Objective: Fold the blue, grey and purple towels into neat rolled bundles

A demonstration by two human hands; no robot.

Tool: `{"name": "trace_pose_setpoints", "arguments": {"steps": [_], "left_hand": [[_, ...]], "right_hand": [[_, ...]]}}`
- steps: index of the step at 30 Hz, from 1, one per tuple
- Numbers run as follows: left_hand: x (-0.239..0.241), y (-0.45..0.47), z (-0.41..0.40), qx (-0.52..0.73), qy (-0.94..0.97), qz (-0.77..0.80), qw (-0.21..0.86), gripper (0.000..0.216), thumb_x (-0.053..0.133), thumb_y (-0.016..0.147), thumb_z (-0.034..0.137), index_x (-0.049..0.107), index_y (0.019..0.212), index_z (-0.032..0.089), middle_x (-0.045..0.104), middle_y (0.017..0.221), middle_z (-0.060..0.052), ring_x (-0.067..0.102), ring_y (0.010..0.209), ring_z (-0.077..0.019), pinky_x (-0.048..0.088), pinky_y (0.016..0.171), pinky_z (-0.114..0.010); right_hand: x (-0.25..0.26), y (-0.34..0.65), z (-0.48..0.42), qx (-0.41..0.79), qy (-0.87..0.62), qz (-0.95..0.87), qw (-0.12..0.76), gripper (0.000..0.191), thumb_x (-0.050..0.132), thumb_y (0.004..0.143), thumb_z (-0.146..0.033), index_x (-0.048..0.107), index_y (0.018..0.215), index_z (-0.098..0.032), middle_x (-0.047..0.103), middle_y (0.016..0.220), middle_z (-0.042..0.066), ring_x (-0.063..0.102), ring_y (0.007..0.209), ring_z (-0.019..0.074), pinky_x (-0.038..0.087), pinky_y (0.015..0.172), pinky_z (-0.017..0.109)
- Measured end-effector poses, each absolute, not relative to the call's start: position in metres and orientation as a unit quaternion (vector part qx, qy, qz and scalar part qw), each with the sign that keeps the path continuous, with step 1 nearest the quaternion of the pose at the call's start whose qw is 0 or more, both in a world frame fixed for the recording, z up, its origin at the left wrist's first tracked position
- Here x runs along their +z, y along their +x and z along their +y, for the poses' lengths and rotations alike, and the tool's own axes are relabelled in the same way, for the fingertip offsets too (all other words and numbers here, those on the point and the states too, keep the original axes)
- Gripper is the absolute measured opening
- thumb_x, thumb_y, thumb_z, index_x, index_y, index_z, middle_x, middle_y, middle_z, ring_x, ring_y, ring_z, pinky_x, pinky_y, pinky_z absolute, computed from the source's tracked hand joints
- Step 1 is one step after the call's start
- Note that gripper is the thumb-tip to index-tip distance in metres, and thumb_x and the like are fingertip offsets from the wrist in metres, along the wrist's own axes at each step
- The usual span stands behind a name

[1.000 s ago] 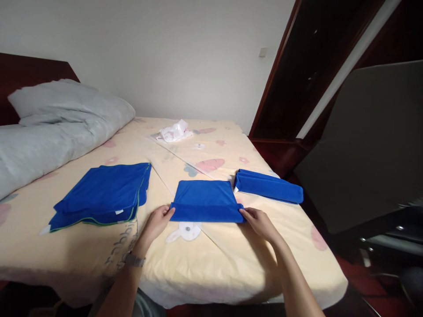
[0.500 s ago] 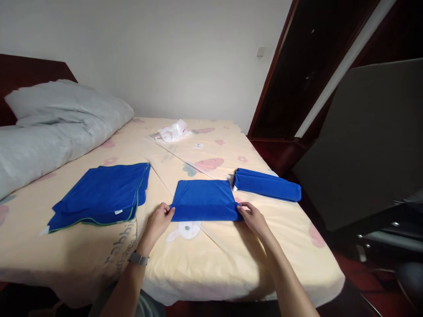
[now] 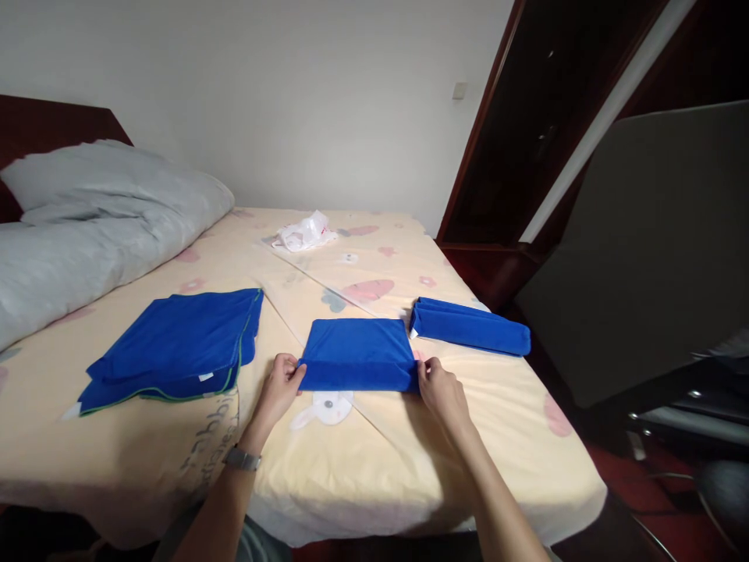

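— What are your hands doing?
— Your left hand (image 3: 281, 386) and right hand (image 3: 440, 388) each pinch a near corner of the soft blue towel (image 3: 356, 351), fingers curled tight around it.
— Where is it?
— Flat on the yellow bed sheet (image 3: 351, 460), folded into a fuzzy square.

left hand (image 3: 281, 386) and right hand (image 3: 440, 390): both are showing bare, and both forearms are running bare to the lower edge of view. left wrist is wearing a wristwatch (image 3: 241, 459), its band looking grey and metallic. a strip of grey garment (image 3: 257, 542) is showing between the arms at the bottom edge; its kind cannot be told.
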State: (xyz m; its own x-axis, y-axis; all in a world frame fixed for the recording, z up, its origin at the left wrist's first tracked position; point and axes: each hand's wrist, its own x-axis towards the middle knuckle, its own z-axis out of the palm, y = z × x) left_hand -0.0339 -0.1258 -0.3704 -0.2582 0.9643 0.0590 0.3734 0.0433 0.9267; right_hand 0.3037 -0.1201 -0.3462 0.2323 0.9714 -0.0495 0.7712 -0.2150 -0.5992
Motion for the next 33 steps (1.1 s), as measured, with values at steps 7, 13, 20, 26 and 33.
{"name": "trace_pose_setpoints", "arguments": {"steps": [7,13,20,26,33], "left_hand": [[-0.373,-0.035,-0.123,0.464,0.506,0.622,0.376,0.039,0.06,0.079,0.053,0.042,0.096,0.022,0.055,0.058,0.008,0.057,0.041,-0.0125,0.04,0.04,-0.021],[-0.367,-0.036,-0.126,0.468,0.503,0.612,0.392,0.038,0.06,0.078,0.048,0.041,0.1,0.024,0.055,0.058,0.01,0.055,0.038,-0.0119,0.038,0.036,-0.019],[-0.359,-0.047,-0.141,0.388,0.576,0.643,0.322,0.024,0.058,0.08,0.044,0.056,0.089,0.022,0.057,0.07,0.003,0.056,0.05,-0.0118,0.041,0.042,-0.021],[-0.343,-0.067,-0.152,0.341,0.714,0.557,0.251,0.029,0.054,0.076,0.019,0.069,0.101,0.023,0.063,0.116,-0.008,0.061,0.109,-0.0216,0.049,0.094,-0.032],[-0.343,-0.066,-0.152,0.294,0.74,0.527,0.297,0.039,0.062,0.075,0.022,0.067,0.113,0.024,0.058,0.132,-0.008,0.053,0.124,-0.024,0.038,0.11,-0.038]], "right_hand": [[-0.358,0.314,-0.108,0.281,-0.722,-0.563,0.288,0.048,0.035,0.092,-0.065,0.058,0.088,-0.023,0.071,0.086,0.009,0.067,0.073,0.0235,0.048,0.065,0.032],[-0.368,0.313,-0.103,0.293,-0.692,-0.57,0.332,0.033,0.045,0.09,-0.052,0.056,0.091,-0.021,0.07,0.082,0.006,0.065,0.065,0.0196,0.049,0.06,0.029],[-0.358,0.324,-0.121,0.227,-0.688,-0.613,0.315,0.013,0.061,0.081,-0.033,0.064,0.084,-0.021,0.063,0.096,0.01,0.063,0.083,0.0253,0.048,0.083,0.039],[-0.337,0.336,-0.148,0.222,-0.499,-0.799,0.25,0.042,0.062,0.075,-0.02,0.065,0.116,-0.027,0.048,0.14,0.008,0.046,0.128,0.0283,0.038,0.106,0.042],[-0.352,0.336,-0.135,0.286,-0.528,-0.742,0.297,0.036,0.056,0.084,-0.027,0.06,0.119,-0.022,0.064,0.123,0.008,0.06,0.112,0.0261,0.045,0.098,0.039]]}}
